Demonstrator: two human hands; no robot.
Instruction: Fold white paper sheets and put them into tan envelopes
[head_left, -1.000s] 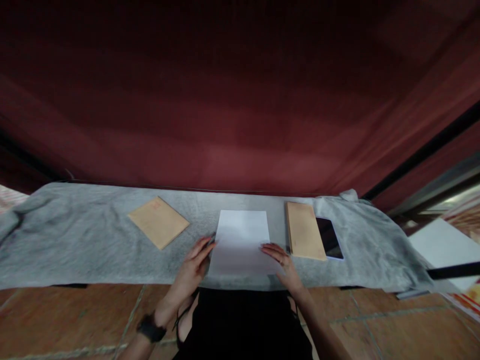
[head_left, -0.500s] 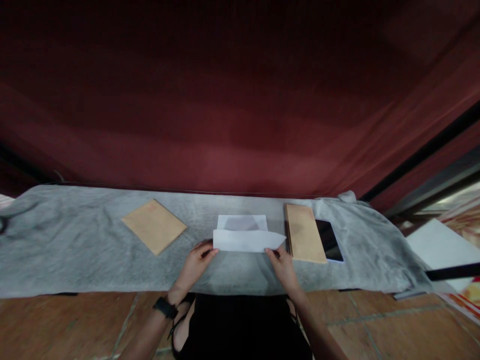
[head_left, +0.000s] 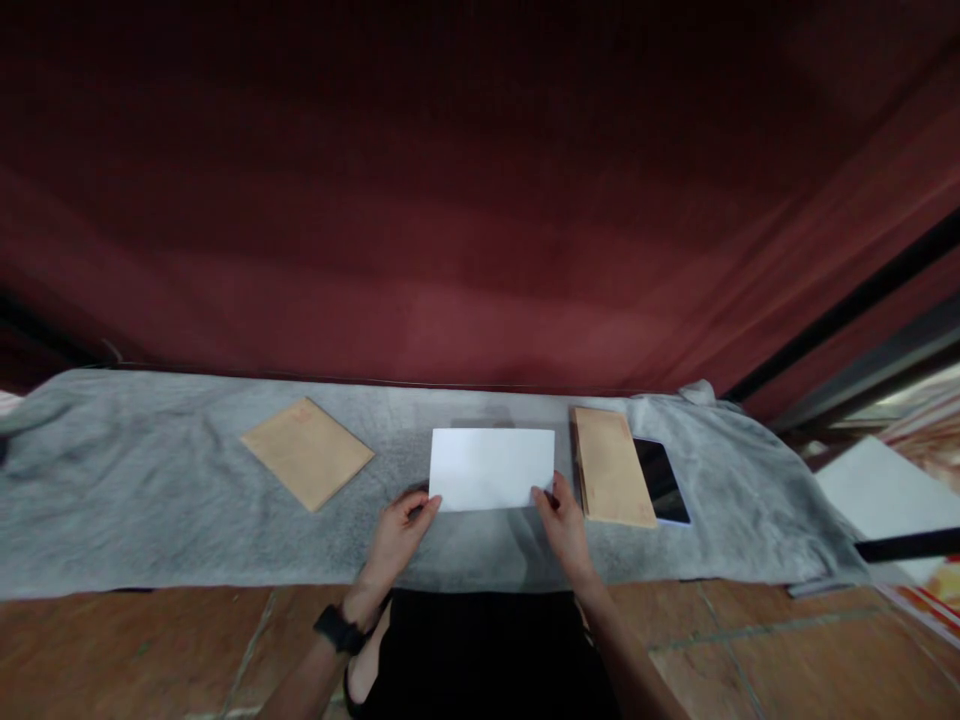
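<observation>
A white sheet of paper (head_left: 492, 470) is held out in front of me above the grey cloth, its broad blank face towards me. My left hand (head_left: 397, 530) pinches its lower left corner between thumb and fingers. At the lower right corner my right hand (head_left: 564, 527) grips it the same way, thumb on the near face. Whether the paper is one layer or folded, I cannot tell. Just right of my right hand lies a stack of brown envelopes (head_left: 615, 468).
A single-looking brown envelope (head_left: 307, 453) lies slanted on the left of the grey cloth (head_left: 172, 500). A dark-screened phone or tablet (head_left: 661, 480) is partly under the right-hand stack. Behind the table hangs a dark red curtain (head_left: 480, 330). A white board (head_left: 885, 490) stands far right.
The paper was a narrow strip with a pointed right end before a second white panel; now it shows as one full rectangle. Both hands keep nearly the same places.
</observation>
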